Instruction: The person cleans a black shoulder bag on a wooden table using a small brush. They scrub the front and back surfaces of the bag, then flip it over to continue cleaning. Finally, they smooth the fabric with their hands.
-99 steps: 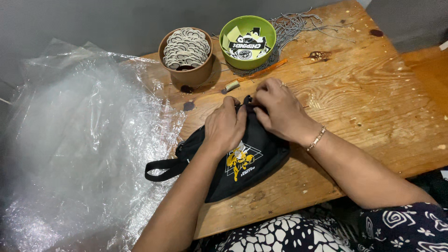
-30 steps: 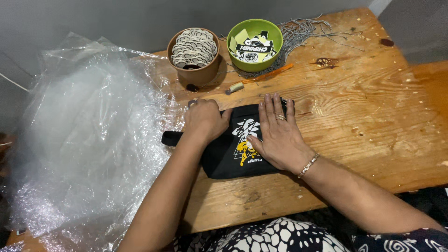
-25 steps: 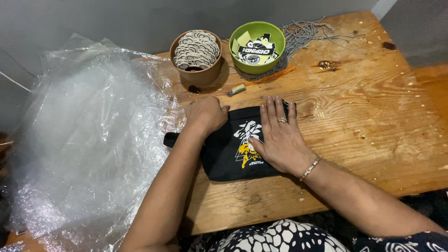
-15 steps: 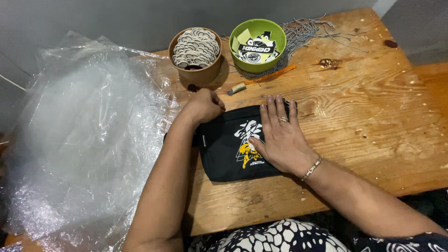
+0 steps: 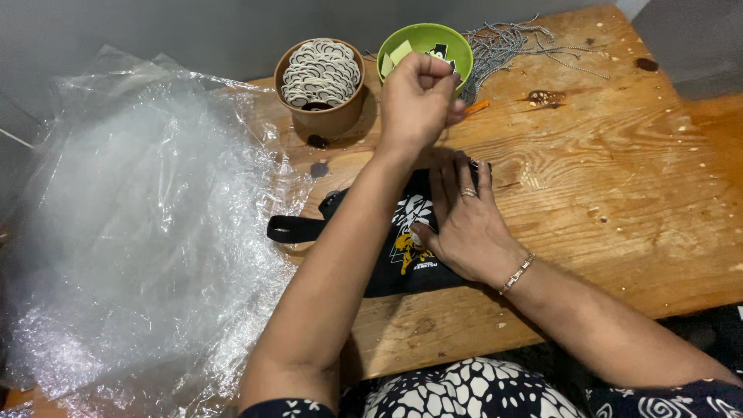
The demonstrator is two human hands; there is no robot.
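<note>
Setting: wooden tabletop (image 5: 619, 193) against a grey wall, seen from above; its near edge runs just in front of the person's lap.
Pouch: black fabric pouch (image 5: 387, 267) with a yellow-and-white printed emblem lies flat near the front edge, its strap loop (image 5: 292, 229) pointing toward the plastic.
Right hand: right hand (image 5: 464, 224) rests palm-down on the pouch, fingers spread flat and pinning it.
Left hand: left hand (image 5: 416, 97) is raised over the green bowl (image 5: 457, 40), fingers pinched together; what they hold, if anything, cannot be told.
Progress: judged midway; the pouch is laid out and steadied, and nothing yet appears added from the bowls.
Supplies: brown bowl (image 5: 321, 81) of pale round tags beside the green bowl; bundle of ball chains (image 5: 511, 46) behind.
Open room: bare wood to the right of the pouch; crumpled clear plastic bags (image 5: 139, 232) crowd the left edge.
</note>
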